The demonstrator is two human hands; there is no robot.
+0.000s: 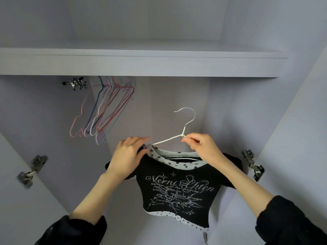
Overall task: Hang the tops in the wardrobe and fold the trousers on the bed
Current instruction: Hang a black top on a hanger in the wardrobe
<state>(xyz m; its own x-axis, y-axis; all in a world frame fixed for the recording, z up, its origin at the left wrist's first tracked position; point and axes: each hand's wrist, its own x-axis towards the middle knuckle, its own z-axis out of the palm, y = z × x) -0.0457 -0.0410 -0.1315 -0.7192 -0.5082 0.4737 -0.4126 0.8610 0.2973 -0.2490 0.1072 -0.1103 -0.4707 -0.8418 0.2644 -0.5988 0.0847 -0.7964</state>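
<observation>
A black cropped top point(178, 190) with pale script lettering and star-printed trim at neck and hem is held up inside an open wardrobe point(177, 110), below its white shelf point(141, 64) and in front of the back panel. The top sits on a white wire hanger point(184, 128), whose hook points up and left, free of any rail.

The right hand point(201, 147) pinches the hanger at the twisted neck just under the hook, thumb and fingers closed on the wire; this grip carries the hanger. The left hand point(129, 156) is at the top's left shoulder, where the hanger's arm enters the neckline: its fingers lie over the fabric with the thumb tucked beneath, closed lightly on the cloth. Both forearms are bare, with dark sleeves point(290, 221) pushed back.

Under the shelf, to the left of the held hanger, a bunch of empty coloured wire hangers point(104, 110) in pink, blue, white and red hangs well apart from it. Metal door hinges point(253, 165) are fixed on the wardrobe sides to either side of the top.
</observation>
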